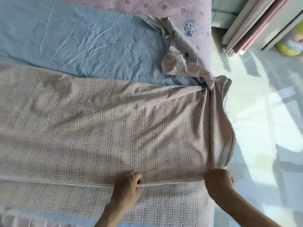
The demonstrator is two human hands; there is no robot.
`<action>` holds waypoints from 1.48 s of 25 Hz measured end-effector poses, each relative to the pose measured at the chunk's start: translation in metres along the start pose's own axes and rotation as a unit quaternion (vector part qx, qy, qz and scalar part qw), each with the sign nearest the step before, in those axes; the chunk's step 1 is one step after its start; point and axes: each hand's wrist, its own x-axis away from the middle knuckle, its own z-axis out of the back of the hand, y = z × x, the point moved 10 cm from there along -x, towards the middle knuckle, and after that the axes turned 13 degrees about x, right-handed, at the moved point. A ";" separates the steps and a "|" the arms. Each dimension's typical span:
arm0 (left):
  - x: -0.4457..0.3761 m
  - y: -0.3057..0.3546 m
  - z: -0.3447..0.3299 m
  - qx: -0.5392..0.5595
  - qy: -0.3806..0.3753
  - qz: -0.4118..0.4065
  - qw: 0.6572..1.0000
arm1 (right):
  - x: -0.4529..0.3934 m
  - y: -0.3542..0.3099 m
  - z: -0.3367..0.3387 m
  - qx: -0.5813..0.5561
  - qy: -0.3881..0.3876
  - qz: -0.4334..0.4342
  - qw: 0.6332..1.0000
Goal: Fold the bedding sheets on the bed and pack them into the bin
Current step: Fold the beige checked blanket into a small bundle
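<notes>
Sheet: we are folding the checked pink sheet [101, 122], which lies spread on the bed [68, 38] over a blue under-sheet, with its long axis running left to right in front of us.
Folded edge: a straight edge of the sheet [65, 181] crosses the near part of the bed, with another layer of the same cloth below it, closer to us.
Left hand: our left hand [127, 185] is on this edge near its middle, the fingers [136, 175] curled and pinching the cloth.
Right hand: our right hand [218, 181] grips the right corner of the same edge, fingers closed around bunched cloth.
Key relation: most of the sheet lies away from both hands, toward the far side and the left; the right end hangs loose over the bed side above the floor [262, 128]. We judge the right hand is nearer to this loose part.
Next step: probably we pull the edge tight and square it.
Other bedding: a pink flowered cover [172, 12] waits at the far side.
Bin: we cannot see it here.
</notes>
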 end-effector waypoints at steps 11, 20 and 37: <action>0.008 0.023 -0.014 -0.007 -0.005 -0.016 1.000 | -0.007 0.002 0.019 0.001 0.133 0.063 0.989; -0.003 0.068 -0.062 0.005 0.043 0.188 0.981 | -0.017 0.016 -0.011 0.004 0.113 0.184 0.976; -0.055 0.142 -0.088 -0.065 0.054 0.254 0.964 | -0.075 0.086 0.114 -0.075 0.264 0.224 0.935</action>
